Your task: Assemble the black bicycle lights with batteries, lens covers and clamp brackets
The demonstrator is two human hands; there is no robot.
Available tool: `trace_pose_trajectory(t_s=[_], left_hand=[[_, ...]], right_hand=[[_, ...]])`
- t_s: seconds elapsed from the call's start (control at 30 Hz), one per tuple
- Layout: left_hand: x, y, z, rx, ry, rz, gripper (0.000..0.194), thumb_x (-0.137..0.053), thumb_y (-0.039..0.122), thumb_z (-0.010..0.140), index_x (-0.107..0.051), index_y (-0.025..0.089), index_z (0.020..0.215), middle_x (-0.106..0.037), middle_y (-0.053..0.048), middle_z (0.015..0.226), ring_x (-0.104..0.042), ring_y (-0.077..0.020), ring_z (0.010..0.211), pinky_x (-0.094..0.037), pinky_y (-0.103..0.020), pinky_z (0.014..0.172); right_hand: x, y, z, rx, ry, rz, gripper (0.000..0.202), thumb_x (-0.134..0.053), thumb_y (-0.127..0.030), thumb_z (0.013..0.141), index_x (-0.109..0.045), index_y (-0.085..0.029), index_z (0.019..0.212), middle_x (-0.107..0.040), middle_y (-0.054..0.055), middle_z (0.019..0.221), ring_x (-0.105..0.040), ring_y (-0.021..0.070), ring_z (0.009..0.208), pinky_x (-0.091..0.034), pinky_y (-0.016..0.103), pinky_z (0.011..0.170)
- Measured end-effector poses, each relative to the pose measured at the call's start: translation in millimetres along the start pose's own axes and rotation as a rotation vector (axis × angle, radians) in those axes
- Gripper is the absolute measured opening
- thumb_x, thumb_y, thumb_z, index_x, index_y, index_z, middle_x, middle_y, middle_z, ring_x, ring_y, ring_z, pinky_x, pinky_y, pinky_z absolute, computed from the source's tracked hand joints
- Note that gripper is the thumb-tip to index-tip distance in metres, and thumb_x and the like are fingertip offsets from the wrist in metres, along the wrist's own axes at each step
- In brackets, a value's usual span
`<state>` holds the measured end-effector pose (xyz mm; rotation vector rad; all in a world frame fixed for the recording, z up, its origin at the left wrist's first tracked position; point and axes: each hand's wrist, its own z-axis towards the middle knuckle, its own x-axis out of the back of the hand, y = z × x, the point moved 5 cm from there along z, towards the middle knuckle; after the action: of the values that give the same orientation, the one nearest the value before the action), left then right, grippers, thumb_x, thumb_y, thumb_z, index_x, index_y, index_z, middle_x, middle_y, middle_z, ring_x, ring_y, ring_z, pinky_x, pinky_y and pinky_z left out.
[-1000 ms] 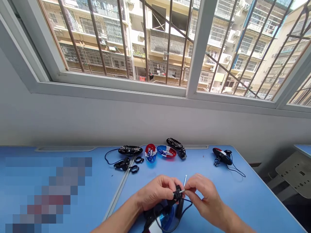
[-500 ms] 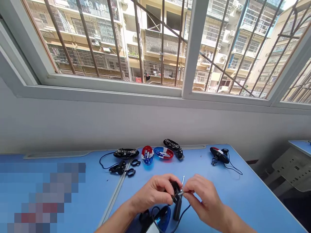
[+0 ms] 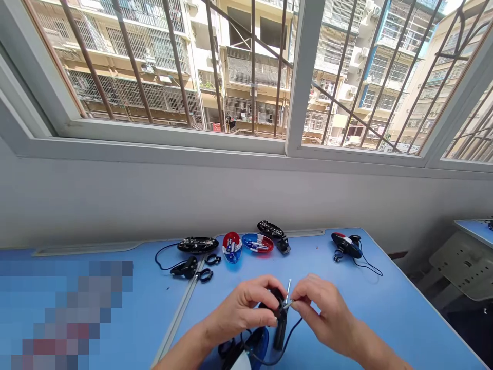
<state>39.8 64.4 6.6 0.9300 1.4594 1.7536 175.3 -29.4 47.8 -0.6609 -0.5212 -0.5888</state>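
Head view: I see the left hand [image 3: 248,303] opened wider, hold on the clip [image 3: 276,295] unclear, perhaps regripping; right hand [image 3: 325,311] pinches a pin [image 3: 288,304].

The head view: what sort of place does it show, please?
Probably an indoor workroom or classroom: a blue-topped table below a barred window, several oval items along its far edge, and another blue-topped table at right.

Shiny plastic shells [image 3: 232,247] on a smooth surface [image 3: 385,308] with a soft sheen
The screwdriver [image 3: 280,334] shows a bright metal shaft and a dark, duller plastic-looking handle; the blue casing [image 3: 263,340] is glossy. The black casing [image 3: 197,245] gleams too, the wall [image 3: 192,200] looks matt, and the window bars [image 3: 253,67] look like dull metal.
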Motion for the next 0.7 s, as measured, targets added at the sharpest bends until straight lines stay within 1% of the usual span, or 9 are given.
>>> trace_pose_trajectory(t_s=[0.1, 0.3, 0.37, 0.43, 0.5, 0.6, 0.7], left_hand=[[0.7, 1.7, 0.0, -0.019, 0.017, 0.06, 0.002, -0.078, 0.023, 0.066, -0.079, 0.022, 0.068, -0.066, -0.004, 0.097, -0.057, -0.0224, 0.089, -0.042, -0.03, 0.086], [0.7, 3.5, 0.8, -0.04, 0.035, 0.096, 0.006, -0.078, 0.028, 0.069, -0.079, 0.022, 0.069, -0.064, -0.004, 0.097, -0.057, -0.0228, 0.088, -0.042, -0.03, 0.086], [1.4, 3.8, 0.6, -0.049, 0.05, 0.108, 0.007, -0.078, 0.029, 0.069, -0.079, 0.022, 0.068, -0.064, -0.004, 0.098, -0.057, -0.0231, 0.089, -0.042, -0.031, 0.087], [1.7, 4.7, -0.2, -0.068, 0.054, 0.119, 0.009, -0.079, 0.031, 0.07, -0.08, 0.022, 0.069, -0.064, -0.005, 0.098, -0.057, -0.0236, 0.09, -0.042, -0.03, 0.087], [1.2, 6.2, -1.3, -0.089, 0.043, 0.125, 0.011, -0.08, 0.034, 0.071, -0.08, 0.023, 0.071, -0.064, -0.005, 0.099, -0.057, -0.0233, 0.089, -0.043, -0.03, 0.085], [-0.3, 8.5, -3.0, -0.097, 0.018, 0.137, 0.014, -0.081, 0.038, 0.071, -0.082, 0.024, 0.073, -0.065, -0.006, 0.101, -0.057, -0.0224, 0.086, -0.044, -0.03, 0.083], [-1.1, 10.4, -3.8, -0.091, 0.007, 0.139, 0.015, -0.08, 0.04, 0.072, -0.082, 0.025, 0.074, -0.065, -0.006, 0.1, -0.057, -0.0227, 0.086, -0.044, -0.031, 0.084]], right_hand=[[-1.0, -0.8, -1.5, 0.008, -0.014, -0.072, 0.012, -0.047, -0.016, 0.094, -0.053, -0.021, 0.085, -0.06, 0.001, 0.068, -0.048, 0.0145, 0.059, -0.039, 0.025, 0.056], [-3.2, -4.2, -3.2, 0.03, -0.003, -0.158, 0.013, -0.048, -0.014, 0.094, -0.052, -0.021, 0.084, -0.059, 0.001, 0.067, -0.049, 0.0146, 0.058, -0.036, 0.025, 0.054], [-3.2, -5.4, -3.3, 0.047, 0.013, -0.204, 0.014, -0.047, -0.013, 0.094, -0.052, -0.02, 0.083, -0.059, 0.002, 0.067, -0.048, 0.0146, 0.057, -0.035, 0.025, 0.053], [-2.6, -4.8, -3.5, 0.043, 0.032, -0.201, 0.014, -0.047, -0.013, 0.093, -0.052, -0.02, 0.082, -0.059, 0.002, 0.066, -0.047, 0.0143, 0.057, -0.035, 0.025, 0.053], [-2.5, -0.6, -3.6, -0.016, 0.025, -0.12, 0.015, -0.049, -0.016, 0.093, -0.053, -0.02, 0.079, -0.059, 0.001, 0.065, -0.049, 0.0136, 0.057, -0.037, 0.024, 0.053], [-3.9, 8.5, -4.0, -0.17, -0.029, 0.038, 0.018, -0.051, -0.021, 0.092, -0.055, -0.02, 0.075, -0.058, 0.0, 0.062, -0.052, 0.0125, 0.056, -0.04, 0.023, 0.053], [-6.4, 15.6, -4.3, -0.337, -0.104, 0.147, 0.02, -0.051, -0.022, 0.089, -0.057, -0.019, 0.071, -0.059, 0.0, 0.062, -0.052, 0.0123, 0.057, -0.04, 0.022, 0.053]])
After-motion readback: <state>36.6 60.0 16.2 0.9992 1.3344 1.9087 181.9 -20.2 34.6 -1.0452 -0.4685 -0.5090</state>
